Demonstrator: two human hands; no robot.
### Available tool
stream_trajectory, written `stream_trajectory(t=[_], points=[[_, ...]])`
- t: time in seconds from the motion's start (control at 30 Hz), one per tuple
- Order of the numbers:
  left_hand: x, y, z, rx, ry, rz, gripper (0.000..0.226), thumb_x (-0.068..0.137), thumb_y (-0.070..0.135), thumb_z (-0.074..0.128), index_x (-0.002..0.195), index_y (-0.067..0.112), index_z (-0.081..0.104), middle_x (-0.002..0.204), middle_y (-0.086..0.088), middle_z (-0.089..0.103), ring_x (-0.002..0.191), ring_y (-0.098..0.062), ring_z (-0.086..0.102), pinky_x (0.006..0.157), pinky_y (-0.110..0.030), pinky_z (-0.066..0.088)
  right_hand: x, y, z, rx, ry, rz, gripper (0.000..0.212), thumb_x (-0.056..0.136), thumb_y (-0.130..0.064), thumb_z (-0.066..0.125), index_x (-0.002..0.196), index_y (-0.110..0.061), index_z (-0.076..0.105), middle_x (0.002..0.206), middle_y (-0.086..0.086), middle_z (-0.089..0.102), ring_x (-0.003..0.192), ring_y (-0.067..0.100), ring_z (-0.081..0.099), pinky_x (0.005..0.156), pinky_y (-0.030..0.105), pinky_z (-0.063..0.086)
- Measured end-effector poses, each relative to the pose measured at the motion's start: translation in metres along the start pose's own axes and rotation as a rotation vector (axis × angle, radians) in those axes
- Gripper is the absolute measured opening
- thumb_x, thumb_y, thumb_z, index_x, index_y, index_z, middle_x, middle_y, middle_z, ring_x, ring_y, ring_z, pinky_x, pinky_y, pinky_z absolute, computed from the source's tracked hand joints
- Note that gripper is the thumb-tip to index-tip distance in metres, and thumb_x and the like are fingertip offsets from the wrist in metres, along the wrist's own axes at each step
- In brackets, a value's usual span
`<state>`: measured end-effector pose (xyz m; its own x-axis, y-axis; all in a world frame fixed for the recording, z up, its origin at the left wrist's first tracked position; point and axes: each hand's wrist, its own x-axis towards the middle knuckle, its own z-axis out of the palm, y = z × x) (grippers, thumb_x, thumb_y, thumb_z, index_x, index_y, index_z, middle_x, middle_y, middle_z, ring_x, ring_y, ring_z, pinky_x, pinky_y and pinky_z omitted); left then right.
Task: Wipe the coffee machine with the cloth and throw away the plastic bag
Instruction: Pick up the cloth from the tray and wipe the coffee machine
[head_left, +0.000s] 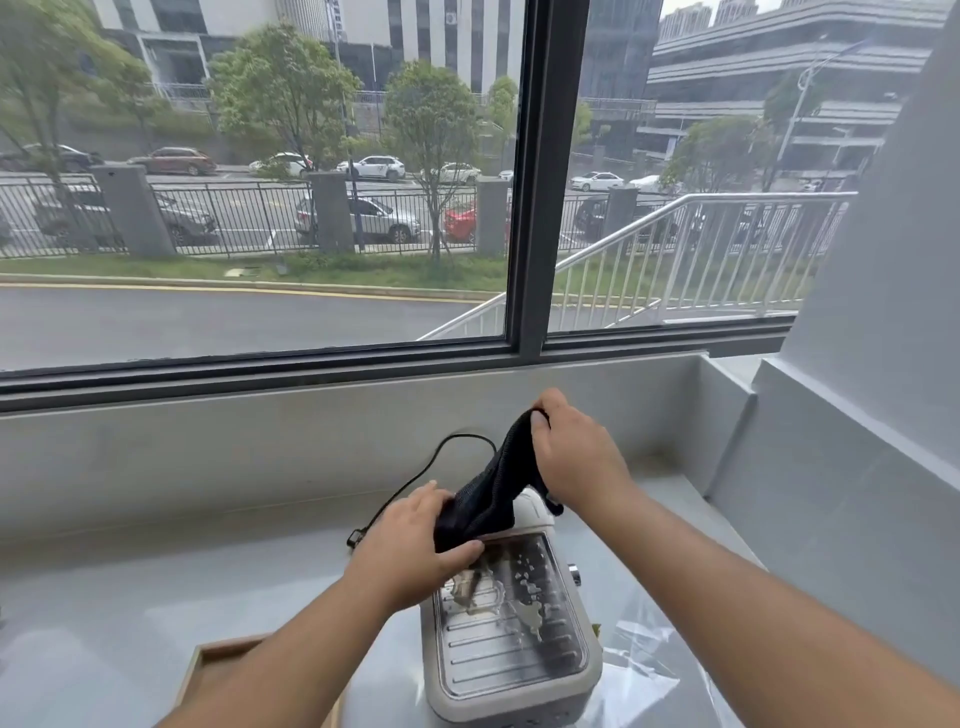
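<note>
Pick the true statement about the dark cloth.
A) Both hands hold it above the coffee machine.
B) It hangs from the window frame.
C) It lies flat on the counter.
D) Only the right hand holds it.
A: the left hand pinches the cloth low, the right hand grips its top, over the coffee machine.

Left hand (415, 545) low, right hand (576, 457) higher (both curled)
</note>
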<state>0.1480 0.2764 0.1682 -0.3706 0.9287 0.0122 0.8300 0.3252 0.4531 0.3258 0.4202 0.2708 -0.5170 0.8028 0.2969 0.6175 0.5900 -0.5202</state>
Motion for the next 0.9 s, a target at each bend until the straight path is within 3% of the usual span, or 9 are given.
stream_trajectory(t=[0.13, 0.3, 0.4, 0.5, 0.7, 0.9], points=[[-0.009, -0.003, 0.022, -0.095, 0.015, -0.026, 0.102, 0.072, 0.089, 0.052, 0.159, 0.04, 0.03, 0.171, 0.014, 0.024, 0.153, -0.011, 0.026, 0.123, -0.036, 0.03, -0.004, 0.007, 0.028, 0.006, -0.109, 0.007, 0.015, 0.108, -0.035, 0.033, 0.104, -0.025, 0.044, 0.087, 0.005, 0.067, 0.079, 0.036, 0.061, 0.071, 0.046, 0.051], [-0.016, 0.002, 0.037, -0.181, 0.127, -0.046, 0.11, 0.07, 0.086, 0.059, 0.162, 0.037, 0.024, 0.171, 0.014, 0.024, 0.151, -0.011, 0.026, 0.124, -0.036, 0.029, -0.012, 0.008, 0.066, -0.047, -0.255, -0.039, 0.015, 0.107, -0.036, 0.037, 0.109, -0.025, 0.046, 0.091, 0.007, 0.07, 0.085, 0.036, 0.064, 0.072, 0.045, 0.052], [-0.018, 0.002, 0.04, -0.185, 0.155, -0.057, 0.116, 0.066, 0.088, 0.061, 0.163, 0.038, 0.021, 0.17, 0.014, 0.026, 0.151, -0.011, 0.028, 0.123, -0.037, 0.032, -0.015, 0.008, 0.082, -0.092, -0.265, -0.064, 0.021, 0.099, -0.043, 0.052, 0.111, -0.026, 0.053, 0.099, 0.003, 0.072, 0.094, 0.03, 0.065, 0.071, 0.039, 0.051], [-0.018, 0.0, 0.042, -0.178, 0.168, -0.059, 0.12, 0.065, 0.09, 0.061, 0.163, 0.036, 0.019, 0.169, 0.014, 0.028, 0.151, -0.011, 0.028, 0.123, -0.036, 0.032, -0.017, 0.008, 0.092, -0.038, -0.264, -0.034, 0.038, 0.089, -0.046, 0.064, 0.123, -0.03, 0.06, 0.108, 0.001, 0.071, 0.105, 0.024, 0.062, 0.084, 0.038, 0.055], [-0.018, -0.003, 0.044, -0.2, 0.223, -0.04, 0.119, 0.063, 0.086, 0.065, 0.162, 0.035, 0.026, 0.164, 0.015, 0.037, 0.147, -0.01, 0.035, 0.121, -0.033, 0.033, -0.025, 0.009, 0.118, -0.223, -0.277, -0.253, 0.038, 0.098, -0.036, 0.053, 0.133, -0.031, 0.068, 0.136, -0.007, 0.067, 0.129, 0.021, 0.05, 0.111, 0.033, 0.038], [-0.019, -0.005, 0.043, -0.167, 0.186, 0.019, 0.126, 0.061, 0.094, 0.06, 0.164, 0.034, 0.021, 0.171, 0.013, 0.024, 0.156, -0.012, 0.024, 0.127, -0.04, 0.023, -0.029, 0.015, 0.113, -0.244, -0.398, -0.303, 0.044, 0.103, -0.04, 0.051, 0.146, -0.035, 0.057, 0.158, -0.007, 0.049, 0.139, 0.023, 0.041, 0.116, 0.031, 0.026]])
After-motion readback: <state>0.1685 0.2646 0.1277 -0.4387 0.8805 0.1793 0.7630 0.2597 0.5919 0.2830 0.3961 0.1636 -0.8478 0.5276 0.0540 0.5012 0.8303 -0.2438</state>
